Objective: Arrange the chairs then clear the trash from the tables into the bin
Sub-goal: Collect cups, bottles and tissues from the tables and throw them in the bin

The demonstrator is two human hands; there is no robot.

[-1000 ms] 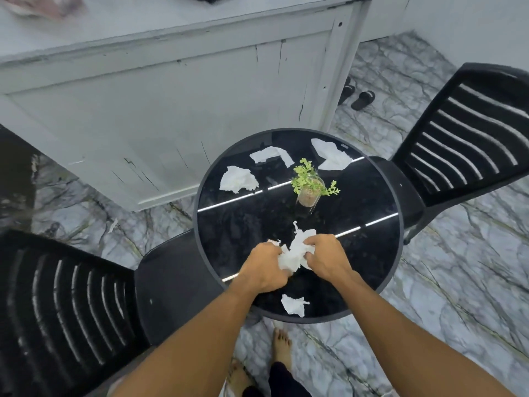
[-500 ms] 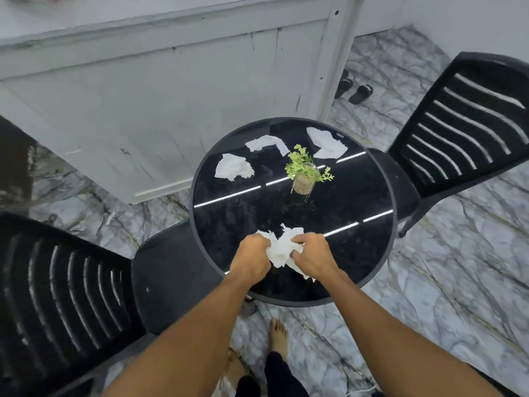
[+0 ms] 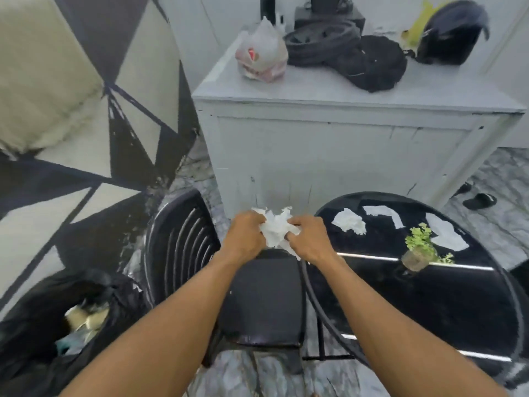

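My left hand (image 3: 245,236) and my right hand (image 3: 307,242) together grip a crumpled wad of white tissue (image 3: 276,229), held in the air above a black chair (image 3: 252,293). The round black glass table (image 3: 458,310) lies to the right; three white tissue scraps (image 3: 349,222) (image 3: 383,213) (image 3: 445,236) lie on its far side, around a small green potted plant (image 3: 419,249). A bin lined with a black bag (image 3: 57,325), holding some trash, stands at the lower left.
A grey cabinet (image 3: 343,156) stands behind the table, carrying a plastic bag (image 3: 262,54), black bags and a helmet. A black-and-cream patterned wall (image 3: 71,124) fills the left. Black sandals (image 3: 479,200) lie on the marble floor at the right.
My view has swung left and up, off the table. Both hands have carried the tissue wad off the tabletop to above the chair. The bin has come into view.
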